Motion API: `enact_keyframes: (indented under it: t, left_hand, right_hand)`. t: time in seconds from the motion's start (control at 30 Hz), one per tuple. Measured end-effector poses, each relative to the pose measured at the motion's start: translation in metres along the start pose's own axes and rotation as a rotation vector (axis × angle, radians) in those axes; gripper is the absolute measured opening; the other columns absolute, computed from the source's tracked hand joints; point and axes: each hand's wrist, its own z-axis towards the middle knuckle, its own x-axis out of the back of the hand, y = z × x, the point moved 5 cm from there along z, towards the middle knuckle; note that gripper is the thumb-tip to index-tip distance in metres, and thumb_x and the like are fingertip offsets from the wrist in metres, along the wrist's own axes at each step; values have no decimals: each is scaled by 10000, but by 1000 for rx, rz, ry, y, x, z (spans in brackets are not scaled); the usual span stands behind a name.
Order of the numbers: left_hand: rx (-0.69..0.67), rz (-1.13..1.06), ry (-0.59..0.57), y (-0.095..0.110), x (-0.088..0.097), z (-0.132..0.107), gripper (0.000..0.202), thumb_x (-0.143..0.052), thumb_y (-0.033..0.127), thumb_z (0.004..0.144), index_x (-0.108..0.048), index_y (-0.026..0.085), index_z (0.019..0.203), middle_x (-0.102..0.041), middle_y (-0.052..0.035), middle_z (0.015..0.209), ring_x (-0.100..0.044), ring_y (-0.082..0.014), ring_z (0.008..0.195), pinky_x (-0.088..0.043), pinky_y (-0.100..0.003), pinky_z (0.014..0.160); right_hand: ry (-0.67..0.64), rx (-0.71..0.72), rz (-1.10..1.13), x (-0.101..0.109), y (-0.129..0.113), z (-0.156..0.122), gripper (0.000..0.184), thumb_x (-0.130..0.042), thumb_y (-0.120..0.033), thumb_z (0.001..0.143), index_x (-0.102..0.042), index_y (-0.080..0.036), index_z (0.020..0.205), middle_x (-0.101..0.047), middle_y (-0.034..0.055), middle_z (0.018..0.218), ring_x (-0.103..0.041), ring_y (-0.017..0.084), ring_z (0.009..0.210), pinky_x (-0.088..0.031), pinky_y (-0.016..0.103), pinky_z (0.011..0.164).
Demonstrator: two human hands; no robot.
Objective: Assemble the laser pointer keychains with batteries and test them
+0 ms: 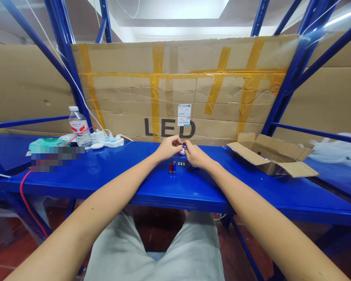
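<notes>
while the right hand [195, 155] curls its fingers round a small shiny piece [183, 148], the left hand [168, 148] meets it there with bent fingertips, though i cannot tell whether these grip. nearer the body, the red cylinder [171, 168] and blue cylinder [174, 168] lie side by side on the blue table [111, 168], long axes pointing away from the person, closer to the left hand.

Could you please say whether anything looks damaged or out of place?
The big cardboard behind the table looks battered: creased and patched with yellow tape, one strip slanting. Near the left hand, a red cylinder and a blue cylinder lie side by side.
</notes>
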Motion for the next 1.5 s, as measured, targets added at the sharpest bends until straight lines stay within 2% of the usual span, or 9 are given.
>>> enact_keyframes:
  t: [0.23, 0.33, 0.43, 0.57, 0.73, 0.9, 1.07, 1.2, 1.5]
  left_hand:
    - [-106, 194, -72, 9, -8, -5, 82, -522, 161, 739, -551, 177, 814, -586, 38, 658, -528, -98, 591, -410, -216, 592]
    - [-39, 184, -62, 1, -1, -3, 98, -520, 161, 724, -530, 187, 818, -585, 42, 620, -540, -109, 558, -405, -224, 566]
    - [63, 241, -16, -11, 12, 0, 101, -543, 162, 693, -503, 196, 779, -571, 45, 577, -534, -118, 535, -397, -234, 554]
    - [157, 377, 40, -27, 27, 2, 83, -546, 189, 699, -466, 202, 683, -551, 29, 589, -508, -131, 584, -362, -248, 558]
    - [239, 445, 16, -41, 29, 1, 173, -571, 235, 712, -431, 207, 613, -542, 12, 583, -474, -140, 585, -339, -261, 554]
    - [230, 476, -34, -46, 26, 1, 181, -615, 199, 691, -451, 204, 617, -557, 11, 585, -493, -140, 578, -342, -251, 552]
    - [321, 515, -14, -54, 28, 2, 149, -640, 112, 673, -526, 197, 716, -589, 11, 598, -530, -144, 562, -389, -245, 573]
    - [405, 525, -5, -57, 30, 2, 80, -635, 123, 735, -577, 177, 733, -623, -21, 610, -581, -158, 585, -439, -255, 618]
    - [457, 572, -47, -61, 36, 0, 45, -695, 117, 710, -690, 153, 683, -708, -69, 745, -659, -187, 758, -490, -260, 719]
  right_hand:
    - [10, 4, 54, 0, 2, 1, 259, -351, -176, 955, -462, -144, 1187, -670, 188, 1137, -630, 255, 1007, -451, 309, 800]
    - [6, -61, 38, 4, 14, 4, 290, -380, -147, 926, -479, -142, 1198, -656, 182, 1182, -616, 251, 1048, -451, 317, 838]
    - [-103, -187, -69, 6, 32, 4, 264, -430, -166, 897, -546, -144, 1133, -666, 189, 1159, -628, 270, 1016, -461, 326, 820]
    - [-275, -255, -198, 4, 47, -2, 202, -488, -155, 838, -635, -159, 977, -698, 177, 1072, -654, 281, 929, -481, 334, 761]
    - [-364, -276, -251, 4, 49, -8, 194, -525, -143, 798, -676, -174, 916, -714, 149, 1032, -666, 264, 875, -491, 330, 707]
    - [-366, -302, -222, 10, 43, -12, 190, -581, -280, 843, -678, -183, 974, -710, 149, 1025, -662, 249, 811, -466, 316, 657]
    - [-317, -237, -250, 13, 43, -11, 139, -610, -224, 811, -691, -177, 914, -712, 128, 981, -645, 238, 826, -443, 301, 677]
    - [-277, -143, -187, 11, 38, -7, 186, -586, -193, 806, -710, -192, 944, -718, 80, 920, -631, 198, 788, -435, 276, 677]
    - [-374, -130, -89, 8, 44, -7, 187, -582, -122, 701, -728, -178, 804, -705, 19, 776, -596, 146, 691, -411, 236, 624]
